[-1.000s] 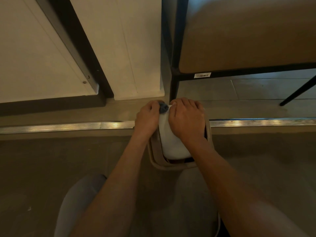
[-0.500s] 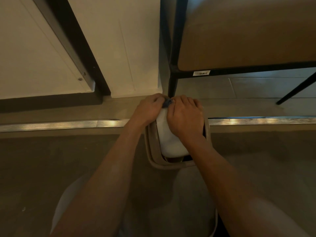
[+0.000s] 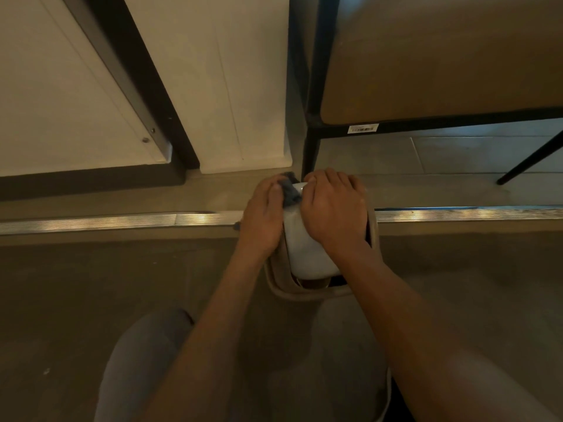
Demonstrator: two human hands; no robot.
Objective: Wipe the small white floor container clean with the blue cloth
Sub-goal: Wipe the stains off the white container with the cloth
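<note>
Two bare hands work on a small white floor container [image 3: 307,254]: the left hand [image 3: 262,217] curls around a bunched blue cloth [image 3: 290,193] and presses it against the container's far left corner, while the right hand [image 3: 333,211] lies over the container's right side, fingers bent down over its far edge to grip it. The container is smooth, glossy white with rounded corners, seated inside a beige outer rim [image 3: 304,295] whose near edge curves round it; a dark gap shows at the near end between the two. It stands on the grey floor [image 3: 91,300], straddling a ribbed metal threshold strip [image 3: 122,222], just near of a black table leg [image 3: 310,150]. Visible are one container, one cloth and two hands. Its long axis runs near to far, tilted slightly leftward toward the far end.
</note>
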